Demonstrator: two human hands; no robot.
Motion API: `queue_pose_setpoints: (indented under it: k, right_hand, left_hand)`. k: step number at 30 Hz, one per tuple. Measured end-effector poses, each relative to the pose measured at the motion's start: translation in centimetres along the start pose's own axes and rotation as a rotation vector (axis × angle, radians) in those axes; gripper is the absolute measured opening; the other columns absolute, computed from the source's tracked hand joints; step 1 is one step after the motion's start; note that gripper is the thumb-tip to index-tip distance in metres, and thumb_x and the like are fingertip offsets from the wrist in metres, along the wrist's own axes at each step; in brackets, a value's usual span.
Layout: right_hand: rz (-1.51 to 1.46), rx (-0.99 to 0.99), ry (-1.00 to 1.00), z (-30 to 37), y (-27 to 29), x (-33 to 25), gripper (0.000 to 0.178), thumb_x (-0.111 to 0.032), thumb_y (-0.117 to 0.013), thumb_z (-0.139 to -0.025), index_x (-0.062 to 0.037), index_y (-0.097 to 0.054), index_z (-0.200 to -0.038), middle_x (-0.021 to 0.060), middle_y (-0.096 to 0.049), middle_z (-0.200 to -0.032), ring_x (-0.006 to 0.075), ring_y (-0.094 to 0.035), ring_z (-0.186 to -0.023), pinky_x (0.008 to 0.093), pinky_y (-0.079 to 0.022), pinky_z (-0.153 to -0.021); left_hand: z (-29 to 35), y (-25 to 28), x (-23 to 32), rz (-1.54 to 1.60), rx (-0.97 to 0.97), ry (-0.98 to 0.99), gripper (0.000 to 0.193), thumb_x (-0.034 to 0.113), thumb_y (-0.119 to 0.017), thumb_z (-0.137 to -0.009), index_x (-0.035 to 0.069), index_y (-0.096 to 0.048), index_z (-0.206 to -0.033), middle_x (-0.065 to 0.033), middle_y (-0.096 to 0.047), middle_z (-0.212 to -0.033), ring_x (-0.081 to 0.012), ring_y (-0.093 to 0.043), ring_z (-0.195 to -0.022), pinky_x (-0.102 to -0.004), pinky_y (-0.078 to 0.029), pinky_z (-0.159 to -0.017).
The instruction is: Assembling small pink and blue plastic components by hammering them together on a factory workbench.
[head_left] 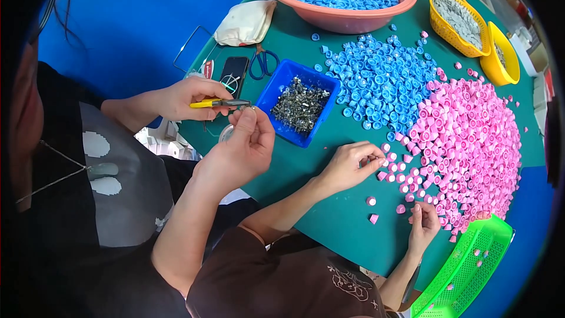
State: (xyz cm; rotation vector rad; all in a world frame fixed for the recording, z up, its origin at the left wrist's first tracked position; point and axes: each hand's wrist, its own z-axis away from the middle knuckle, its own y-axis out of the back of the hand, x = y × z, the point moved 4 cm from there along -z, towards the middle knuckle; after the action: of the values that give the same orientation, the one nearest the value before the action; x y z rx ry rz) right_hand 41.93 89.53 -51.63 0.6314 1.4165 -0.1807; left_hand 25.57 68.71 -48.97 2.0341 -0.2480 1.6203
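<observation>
The head view shows the pink caps [471,147] heaped toward the right edge of the green counter [341,212], with strays spread from the heap toward the near edge. At those strays, the wearer's left hand [351,165] has thumb and forefinger drawn close at a cap; whether it is gripped or merely touched cannot be told. The right hand [425,227] is narrow, fingers curled by the heap's near side; whether it holds anything cannot be told.

The likeliest mishap is a stray rolling off the near edge, since the caps are small and tapered and a forearm could brush them. The blue caps [382,79] touch the pink heap, so a careless sweep could mix colours. The green basket [453,259], at the near right corner beside the right wrist, could be bumped and shifted. To the left, a co-worker with pliers [203,104] sits close; a knocked elbow could jog the left hand or tip the blue tray [299,138], scattering its metal bits [300,103].
</observation>
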Motion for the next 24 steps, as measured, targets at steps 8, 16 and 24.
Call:
queue_pose_setpoints:
  k: [8, 16, 24]
  right_hand:
    - [-0.001, -0.005, -0.003, 0.04, 0.11, 0.21, 0.011, -0.009, -0.063, -0.091, 0.0014, -0.064, -0.095, 0.0018, -0.060, -0.075, 0.0046, -0.052, -0.059, 0.0172, -0.040, -0.051]
    - [0.000, 0.003, -0.016, 0.09, 0.07, 0.18, 0.011, -0.009, -0.064, -0.091, 0.0008, -0.064, -0.095, 0.0011, -0.060, -0.075, 0.0041, -0.051, -0.058, 0.0169, -0.039, -0.051]
    - [0.002, -0.003, -0.003, 0.08, 0.14, 0.46, 0.011, -0.009, -0.064, -0.091, 0.0006, -0.064, -0.095, 0.0008, -0.060, -0.075, 0.0039, -0.051, -0.058, 0.0168, -0.039, -0.051]
  left_hand:
    - [0.02, -0.08, 0.17, 0.014, -0.021, 0.045, 0.012, 0.012, -0.067, -0.089, 0.001, -0.067, -0.094, -0.0051, -0.062, -0.078, -0.0082, -0.057, -0.056, -0.0239, -0.043, -0.046]
    - [0.02, -0.09, 0.24, -0.005, -0.024, 0.027, 0.012, 0.012, -0.067, -0.089, 0.002, -0.067, -0.094, -0.0047, -0.062, -0.079, -0.0081, -0.057, -0.057, -0.0239, -0.044, -0.048]
    - [0.08, -0.31, -0.09, -0.013, -0.027, 0.023, 0.012, 0.013, -0.067, -0.089, 0.002, -0.068, -0.095, -0.0046, -0.063, -0.080, -0.0092, -0.059, -0.064, -0.0242, -0.047, -0.054]
